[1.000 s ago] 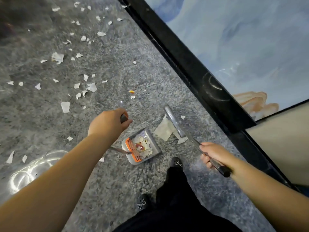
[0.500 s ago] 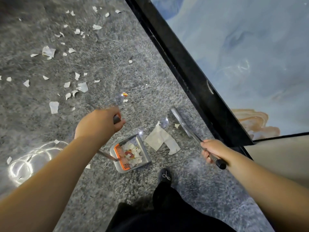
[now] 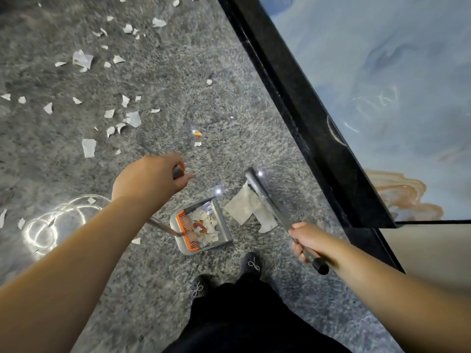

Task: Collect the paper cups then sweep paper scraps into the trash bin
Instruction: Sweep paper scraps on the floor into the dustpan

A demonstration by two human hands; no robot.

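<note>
1. L hand (image 3: 150, 178) is curled round the dark grip at the top of the dustpan (image 3: 204, 229) handle; the thin metal shaft runs down under the forearm to the pan, which sits on the grey speckled floor (image 3: 229, 103) just ahead of the shoes (image 3: 251, 262).
2. R hand (image 3: 307, 240) is wrapped round the broom handle (image 3: 277, 215) near its black end cap. The broom head (image 3: 251, 178) is down on the floor, touching the far edge of a big paper piece (image 3: 244, 207).
3. That big piece lies just beside the pan's R wall, not yet in.
4. The pan already holds a heap of white scraps w/ one red-orange bit, piled against the orange comb (image 3: 187, 233).
5. Loose paper scraps (image 3: 132, 118) are spread well apart over the floor to the far L; a small yellow-red bit (image 3: 198, 134) lies ahead of the L hand. No cups or bin in view.
6. Handling, my guess: scraps are v. light, flat and thin, so they'll slide or flutter on the glossy floor rather than roll. Short low strokes; keep the pan lip pressed flat so they don't slip under.
7. The big piece is soft and may fold or ride over the bristles, so drag it from its far edge.
8. Tools look light; the present end grips should suit.
</note>
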